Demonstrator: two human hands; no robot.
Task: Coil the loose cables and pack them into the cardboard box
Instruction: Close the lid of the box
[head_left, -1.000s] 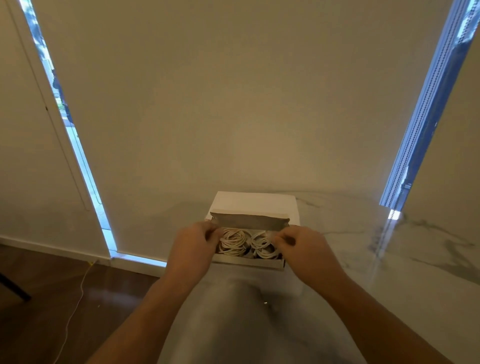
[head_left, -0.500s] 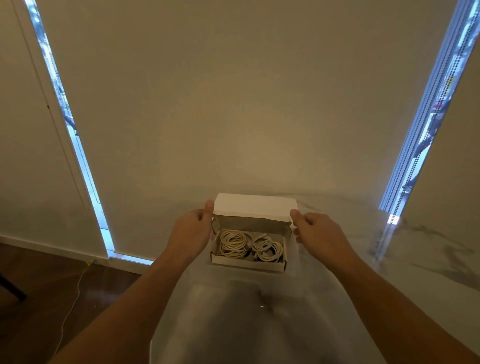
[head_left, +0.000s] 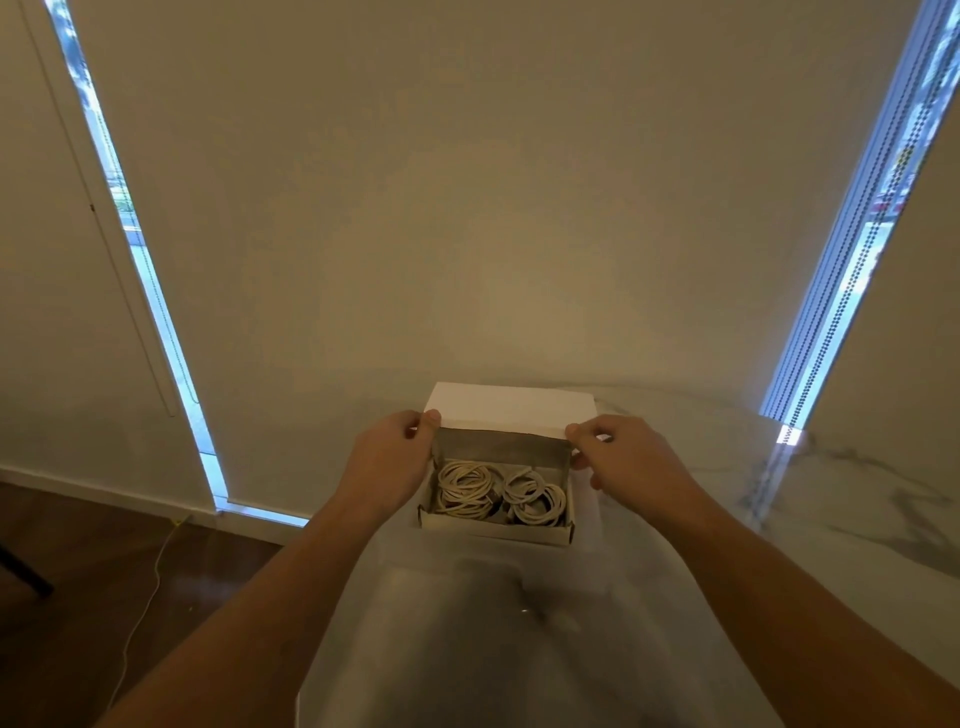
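A small cardboard box (head_left: 493, 531) sits on the marble table near its far edge, its white lid (head_left: 511, 404) standing open at the back. Two bundles of coiled white cables (head_left: 498, 491) lie side by side inside it. My left hand (head_left: 387, 465) pinches the lid's left corner between thumb and fingers. My right hand (head_left: 623, 465) pinches the lid's right corner the same way. Both forearms reach in from the bottom of the view.
The white marble table (head_left: 831, 519) runs toward me and to the right. A plain wall stands just behind the box, with a bright window strip (head_left: 156, 312) on each side. Dark wood floor with a thin loose cord (head_left: 150, 587) lies at lower left.
My hands have moved from the box's sides up and back to the lid's two corners and taken hold of them. The box and cables have stayed put.
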